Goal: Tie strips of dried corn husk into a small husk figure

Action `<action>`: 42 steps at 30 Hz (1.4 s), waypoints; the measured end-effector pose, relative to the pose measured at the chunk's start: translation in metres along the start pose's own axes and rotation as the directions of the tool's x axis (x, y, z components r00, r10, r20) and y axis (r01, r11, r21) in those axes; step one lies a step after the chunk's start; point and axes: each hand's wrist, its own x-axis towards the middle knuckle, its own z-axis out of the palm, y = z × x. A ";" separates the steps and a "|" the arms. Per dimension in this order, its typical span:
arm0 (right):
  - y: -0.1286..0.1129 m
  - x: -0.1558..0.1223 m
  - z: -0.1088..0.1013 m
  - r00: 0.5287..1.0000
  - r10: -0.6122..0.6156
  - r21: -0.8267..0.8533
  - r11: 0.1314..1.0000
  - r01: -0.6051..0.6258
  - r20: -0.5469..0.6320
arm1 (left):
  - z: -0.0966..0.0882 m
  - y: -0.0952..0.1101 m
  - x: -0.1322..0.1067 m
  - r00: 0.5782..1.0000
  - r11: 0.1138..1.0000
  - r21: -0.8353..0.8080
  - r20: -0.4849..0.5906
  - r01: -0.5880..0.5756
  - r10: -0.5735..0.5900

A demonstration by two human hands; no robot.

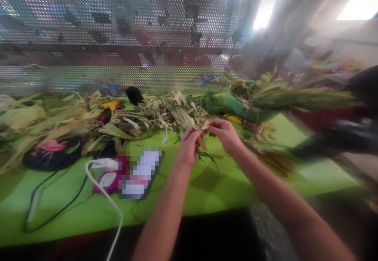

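Observation:
Both hands meet above the middle of the green table (168,186). My left hand (189,144) is closed around a pale dried corn husk (203,140), its thumb pressed on top. The fingers of my right hand (224,133) pinch the same husk at its upper right end. Just beyond the hands, a loose heap of dry husk strips (165,111) spreads across the table. Some thin dark green strips (211,156) hang or lie below the hands; which of the two I cannot tell.
A phone (143,174) lies left of my forearm, beside a white plug and cable (103,188) on a purple item. Scissors (276,160) rest at the right, blurred. A green basket (242,105) holds long husks. Behind stands a perforated metal panel (141,75); a person's dark sleeve (351,135) shows at right.

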 end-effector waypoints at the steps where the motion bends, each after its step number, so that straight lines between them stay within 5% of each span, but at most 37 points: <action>1: 0.000 -0.001 0.000 1.000 0.004 0.018 1.000 -0.004 0.002 | 0.000 0.000 0.000 1.000 1.000 -0.002 0.000 0.007 -0.007; 10: 0.008 -0.002 -0.009 0.989 0.118 0.151 0.980 -0.130 0.085 | 0.004 0.000 -0.003 0.995 0.995 0.073 0.078 0.063 -0.069; 17: 0.011 -0.003 -0.017 0.998 0.049 0.130 0.990 -0.053 0.029 | 0.000 0.001 -0.001 0.999 0.994 0.108 0.033 0.034 -0.038; 22: 0.012 -0.002 -0.026 0.999 -0.043 -0.122 0.992 0.041 -0.015 | -0.009 0.010 0.004 0.995 0.991 0.114 -0.058 -0.070 0.077; 27: 0.012 -0.006 -0.028 0.988 -0.145 -0.456 0.877 0.152 0.051 | -0.010 0.008 0.004 0.995 0.978 0.190 0.054 -0.090 0.081; 34: 0.008 -0.008 -0.027 0.976 -0.195 -0.508 0.834 0.217 0.097 | -0.012 -0.005 0.006 0.991 0.922 0.371 0.108 -0.111 0.075; 37: 0.006 -0.008 -0.026 0.986 -0.130 -0.425 0.891 0.161 0.101 | -0.014 -0.007 0.007 0.990 0.911 0.392 0.115 -0.126 0.087; 42: 0.008 -0.005 -0.025 0.983 0.133 -0.185 0.977 -0.108 0.128 | -0.016 -0.009 0.010 0.986 0.899 0.411 0.121 -0.152 0.112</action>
